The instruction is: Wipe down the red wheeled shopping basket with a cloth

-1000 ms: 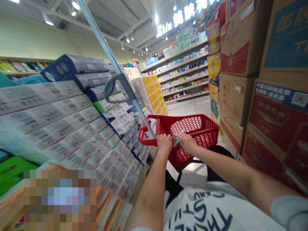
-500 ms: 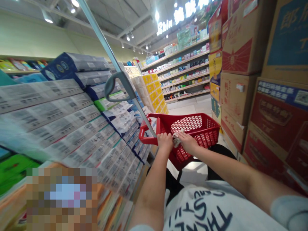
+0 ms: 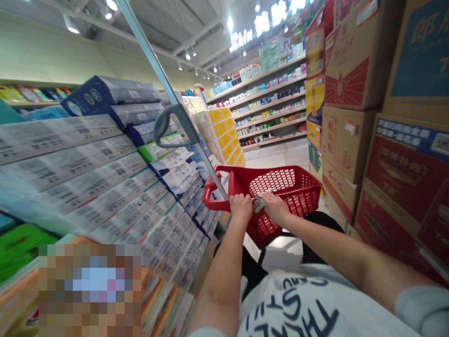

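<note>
A red plastic shopping cart basket (image 3: 298, 185) stands in front of me in a shop aisle. My left hand (image 3: 241, 206) is closed round the near rim of the basket, beside the base of a grey metal pole (image 3: 164, 86). My right hand (image 3: 276, 207) rests on the same rim just to the right, fingers closed on a small crumpled pale piece of paper or cloth (image 3: 259, 202). The two hands almost touch. The basket looks empty inside.
Stacked packs of tissue boxes (image 3: 91, 182) line the left side, close to my left arm. Tall piles of red and brown cardboard cartons (image 3: 368, 121) stand on the right. Shelves of small products (image 3: 270, 107) run across the far end of the aisle.
Almost nothing has changed; the view and the basket shift very slightly, and both hands keep their hold on the rim.
</note>
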